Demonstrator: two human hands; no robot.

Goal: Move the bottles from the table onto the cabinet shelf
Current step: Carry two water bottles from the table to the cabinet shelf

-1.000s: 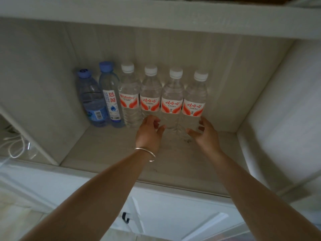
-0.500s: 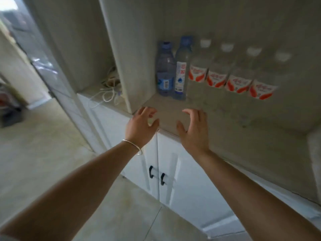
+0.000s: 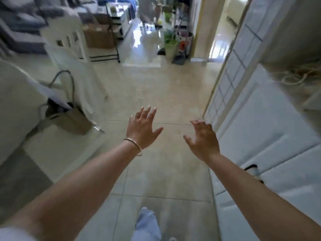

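Note:
No bottles appear in the head view now. My left hand (image 3: pixel 141 127), with a thin bangle on its wrist, is stretched out over the tiled floor, fingers spread and empty. My right hand (image 3: pixel 203 138) is beside it, fingers loosely spread, holding nothing. The white cabinet (image 3: pixel 271 129) runs along my right side, and its bottle shelf is out of frame. A table with a white cloth (image 3: pixel 15 105) fills the left edge, with no bottles visible on it.
A white chair (image 3: pixel 69 49) stands ahead on the left, a brown bag (image 3: pixel 74 119) lies on the floor by the table. Farther off are a black-framed rack (image 3: pixel 111 32), a cardboard box (image 3: pixel 99 37) and potted plants (image 3: pixel 171 44). Coiled cord (image 3: pixel 295 75) lies on the cabinet top.
The view has swung left from the shelf with its row of bottles to the room. Both hands have left the shelf and now hang over the floor, still empty.

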